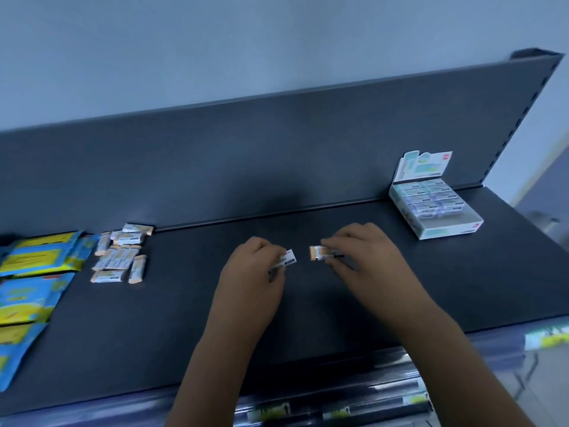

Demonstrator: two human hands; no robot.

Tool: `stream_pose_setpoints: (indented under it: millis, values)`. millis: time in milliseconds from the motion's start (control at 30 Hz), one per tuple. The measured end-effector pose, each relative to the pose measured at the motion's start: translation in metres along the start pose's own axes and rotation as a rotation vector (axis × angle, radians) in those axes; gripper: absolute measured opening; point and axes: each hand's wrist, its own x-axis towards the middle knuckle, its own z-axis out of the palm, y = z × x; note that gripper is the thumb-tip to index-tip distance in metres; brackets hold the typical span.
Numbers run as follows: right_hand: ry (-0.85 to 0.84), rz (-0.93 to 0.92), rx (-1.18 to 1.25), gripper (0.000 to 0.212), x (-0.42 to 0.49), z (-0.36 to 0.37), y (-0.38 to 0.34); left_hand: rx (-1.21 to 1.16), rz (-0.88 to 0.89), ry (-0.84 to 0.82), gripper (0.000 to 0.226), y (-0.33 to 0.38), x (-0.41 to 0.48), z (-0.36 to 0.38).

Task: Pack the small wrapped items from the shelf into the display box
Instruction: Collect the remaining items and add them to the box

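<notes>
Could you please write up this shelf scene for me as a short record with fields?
surface: dark shelf
left-hand grip: pinches one wrapped item
right-hand grip: pinches another wrapped item
hands: mid-shelf, the two items facing end to end with a gap between
loose pile: more wrapped items, left of the hands
display box: right rear of shelf, lid up, top layer looks full
packets: blue and yellow, far left edge

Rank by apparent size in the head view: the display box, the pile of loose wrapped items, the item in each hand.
1. display box
2. pile of wrapped items
3. left item in the left hand and right item in the right hand: alike, partly hidden, unranked.
</notes>
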Motion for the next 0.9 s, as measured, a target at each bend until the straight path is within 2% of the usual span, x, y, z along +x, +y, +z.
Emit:
stream_pose_setpoints:
  millis: [533, 700, 900]
  values:
    - [0.134, 0.099, 0.024, 0.03, -0.035, -0.054, 0.078, -0.049, 0.152, -0.075, 0.026, 0.087, 0.025, 0.065]
    - [0.177, 0.096, 0.047, 0.027, -0.038, -0.095, 0.132, -0.025, 0.151, -0.082, 0.029, 0.136, 0.052, 0.11]
    - [0.142, 0.092, 0.05, 0.023, -0.032, -0.134, 0.202, 0.08, 0.108, -0.037, 0.025, 0.187, 0.074, 0.166]
